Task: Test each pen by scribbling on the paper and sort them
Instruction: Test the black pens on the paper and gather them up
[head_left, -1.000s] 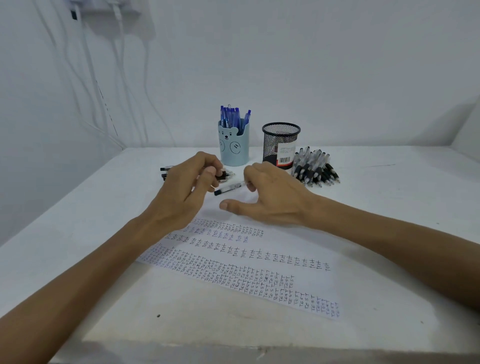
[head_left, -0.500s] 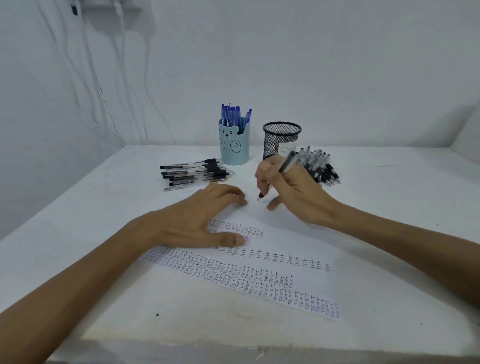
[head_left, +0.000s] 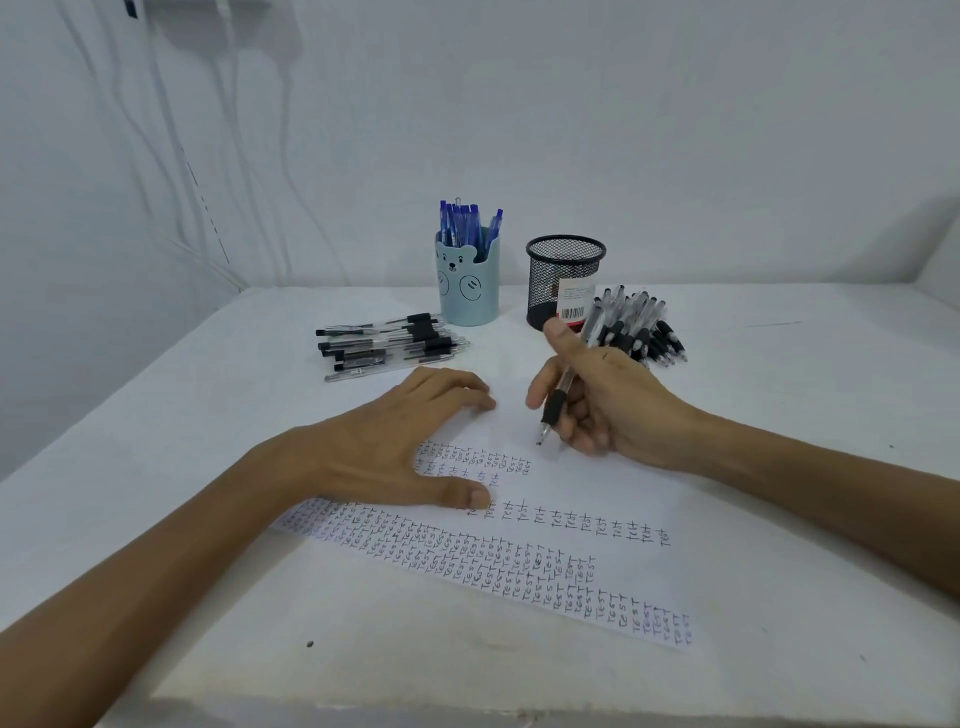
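Right hand (head_left: 618, 405) grasps a black-grip pen (head_left: 554, 408) over the paper (head_left: 597, 488); left hand (head_left: 384, 452) lies flat on the sheet.

Pen is tilted, tip down and toward the left hand. The fingers curl round the black grip and the thumb is raised beside the clear upper barrel. The tip is at the sheet just past the top row of "Test" writing; contact cannot be told. Left-hand fingers are relaxed and straight, palm down on the paper's left part, thumb spread over a written row. On the white table (head_left: 805, 395): one pen pile (head_left: 389, 345) far left, a second pile (head_left: 641, 325) behind the right hand, a bear cup (head_left: 467, 283) with blue pens (head_left: 460, 223), and a black mesh cup (head_left: 561, 275).
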